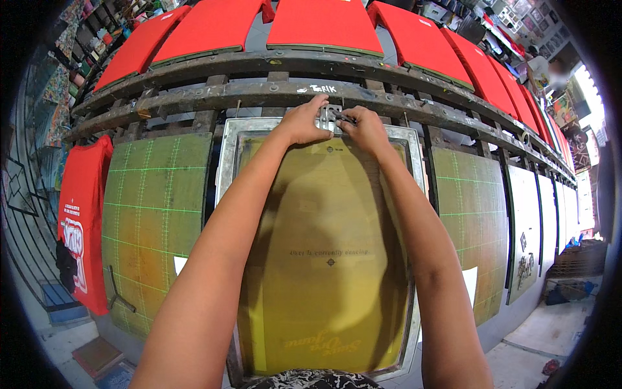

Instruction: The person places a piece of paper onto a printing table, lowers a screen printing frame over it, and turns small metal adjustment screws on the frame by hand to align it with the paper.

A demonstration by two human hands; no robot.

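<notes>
Our left hand (306,123) spreads thumb and fingers wide beside the slotted silver metal bracket (327,117) at the far edge of the silver-framed yellow mesh screen (330,214) before us; our right hand (367,131) pinches a small dark piece (345,118) there.

Head-worn left fisheye | from above | faces down | fingers (313,104) mid-range

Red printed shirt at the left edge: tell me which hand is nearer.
Left. The left hand is at the top of the silver frame, right of the red shirt; the right hand is there too, farther right.
</notes>
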